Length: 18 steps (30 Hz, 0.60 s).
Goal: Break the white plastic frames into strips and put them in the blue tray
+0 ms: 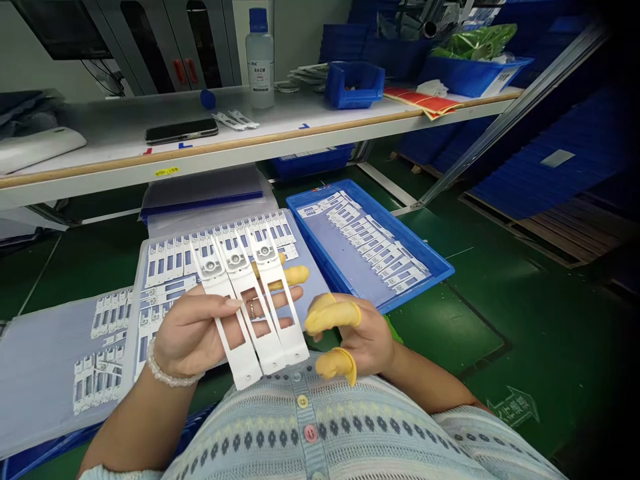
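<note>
1. Left of centre in the frame, the left hand (187,327) grips three white plastic parts (271,317), fanned side by side; they partly cover its fingers, which show through their windows.
2. Just right of them, the right hand (363,337) is half-curled and holds nothing, thumb and finger apart in yellow covers; its remaining fingers are mostly hidden. Whether it touches the nearest part is unclear.
3. The held parts block some of the rows on the sheet (310,267) behind them.
4. At upper left, the monitor (60,30) is cut off; the bottle's (260,70) small print is unreadable.
5. The right edge fades to black, and the stacked blue crates (565,157) there are dim.
6. A white bench (300,137) with a wooden edge crosses the upper frame, bearing a phone (181,131).
7. Right of centre, a blue tray (440,269) holds more parts above a green floor (480,307).
</note>
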Available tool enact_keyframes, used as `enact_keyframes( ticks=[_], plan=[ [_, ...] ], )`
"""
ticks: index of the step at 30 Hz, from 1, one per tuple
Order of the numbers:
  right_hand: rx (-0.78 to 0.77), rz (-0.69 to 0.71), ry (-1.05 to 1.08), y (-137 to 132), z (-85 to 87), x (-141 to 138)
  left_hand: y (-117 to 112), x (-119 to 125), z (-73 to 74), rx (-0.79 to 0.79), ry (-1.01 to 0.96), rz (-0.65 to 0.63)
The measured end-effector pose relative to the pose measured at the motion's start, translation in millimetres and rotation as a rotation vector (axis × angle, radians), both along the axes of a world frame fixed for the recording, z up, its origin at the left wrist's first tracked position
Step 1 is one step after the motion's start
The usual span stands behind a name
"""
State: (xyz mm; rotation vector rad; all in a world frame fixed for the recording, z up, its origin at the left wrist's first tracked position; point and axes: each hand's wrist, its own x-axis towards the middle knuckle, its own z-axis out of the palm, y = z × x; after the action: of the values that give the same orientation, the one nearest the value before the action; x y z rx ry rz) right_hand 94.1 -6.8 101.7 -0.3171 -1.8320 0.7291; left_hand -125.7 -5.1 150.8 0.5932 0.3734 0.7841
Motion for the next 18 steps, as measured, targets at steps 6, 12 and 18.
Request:
enact_keyframes(
  ticks=[6,12,18],
  plan=[
    [0.386,-0.132,-0.264,-3,11.2,1,-3,-5,-4.1,-0.017,0.029,-0.01],
    [0.464,-0.123,-0.531,0,12.6,-6,-2,-9,-10.0,-0.016,0.0,-0.035],
    [0.443,-0.099,-0.516,2,10.6,-9,1,-12,-15.3,-0.012,-0.04,-0.06]
  ],
)
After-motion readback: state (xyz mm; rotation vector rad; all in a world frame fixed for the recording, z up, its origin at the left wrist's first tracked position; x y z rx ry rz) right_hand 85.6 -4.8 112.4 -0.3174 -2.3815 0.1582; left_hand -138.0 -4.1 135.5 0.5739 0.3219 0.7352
